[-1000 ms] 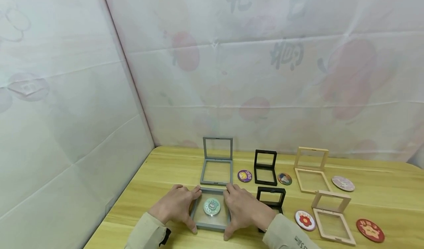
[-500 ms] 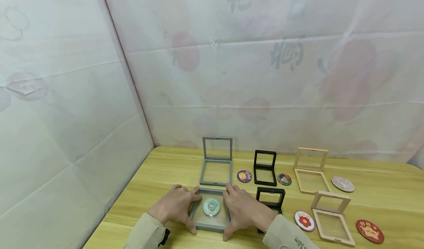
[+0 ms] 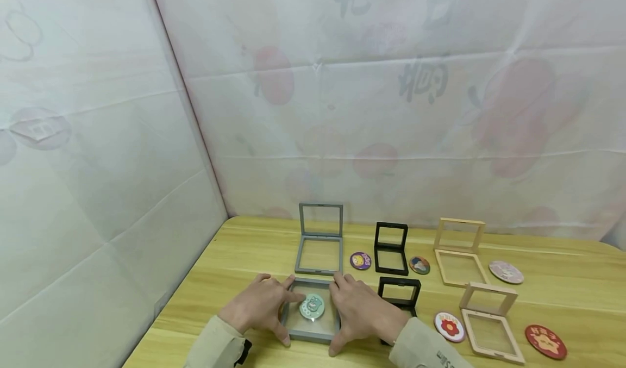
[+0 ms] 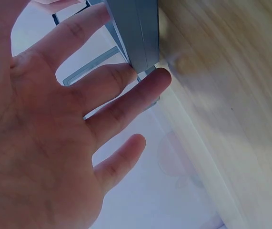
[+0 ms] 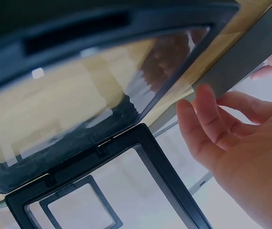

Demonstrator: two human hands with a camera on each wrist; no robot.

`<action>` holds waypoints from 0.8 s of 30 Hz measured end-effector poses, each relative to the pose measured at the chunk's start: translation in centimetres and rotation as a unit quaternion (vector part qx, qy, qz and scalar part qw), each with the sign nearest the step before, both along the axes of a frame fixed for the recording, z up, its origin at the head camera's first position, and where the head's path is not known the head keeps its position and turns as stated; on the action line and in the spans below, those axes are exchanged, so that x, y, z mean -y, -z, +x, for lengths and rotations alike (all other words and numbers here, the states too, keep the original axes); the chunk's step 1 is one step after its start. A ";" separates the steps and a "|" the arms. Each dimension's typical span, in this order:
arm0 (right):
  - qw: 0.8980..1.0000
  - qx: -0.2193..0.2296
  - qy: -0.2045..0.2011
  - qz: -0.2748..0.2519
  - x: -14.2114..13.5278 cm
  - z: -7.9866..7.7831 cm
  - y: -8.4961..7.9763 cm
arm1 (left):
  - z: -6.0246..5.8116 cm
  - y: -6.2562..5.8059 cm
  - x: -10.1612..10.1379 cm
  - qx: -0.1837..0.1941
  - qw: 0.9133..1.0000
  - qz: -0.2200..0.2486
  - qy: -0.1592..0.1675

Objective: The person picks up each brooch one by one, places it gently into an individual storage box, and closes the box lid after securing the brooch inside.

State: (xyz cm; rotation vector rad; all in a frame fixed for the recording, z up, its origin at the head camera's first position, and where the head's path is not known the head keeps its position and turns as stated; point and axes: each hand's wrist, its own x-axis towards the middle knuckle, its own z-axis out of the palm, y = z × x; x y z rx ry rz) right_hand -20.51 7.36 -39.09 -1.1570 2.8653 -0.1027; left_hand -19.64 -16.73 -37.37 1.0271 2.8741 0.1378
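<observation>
A shut grey display frame (image 3: 313, 336) lies flat on the table, with a mint-green round badge (image 3: 312, 306) behind its clear film. My left hand (image 3: 264, 305) is at its left side, thumb by the near corner. The left index finger reaches over the film to the badge's edge. In the left wrist view the other fingers (image 4: 126, 102) are spread and fairly straight, one fingertip at the frame's side. My right hand (image 3: 359, 308) holds the frame's right side, thumb at the near corner and fingertips at the far one. Its fingers (image 5: 207, 117) are bent in the right wrist view.
An open grey frame (image 3: 319, 270) stands directly behind. To the right are open black frames (image 3: 392, 271), one partly hidden by the right forearm, and open wooden-coloured frames (image 3: 459, 284). Several round badges (image 3: 450, 326) lie beside them. A printed cloth wall (image 3: 391, 112) rises behind the table.
The left index finger has moved inward from the frame's left edge over the film to the badge. The right hand and the frame stay almost where they were.
</observation>
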 end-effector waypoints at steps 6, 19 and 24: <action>0.999 -0.032 -0.001 0.028 0.2 0.4 -0.2 | 0.2 -0.3 -0.4 0.006 1.000 -0.019 -0.020; 0.999 0.043 0.017 -0.015 -0.9 0.9 -1.5 | 0.3 -0.8 -0.8 -0.001 1.000 0.004 -0.028; 0.999 0.035 0.000 -0.039 -1.3 0.8 -1.6 | 0.3 -1.0 -1.1 -0.035 0.999 0.026 -0.004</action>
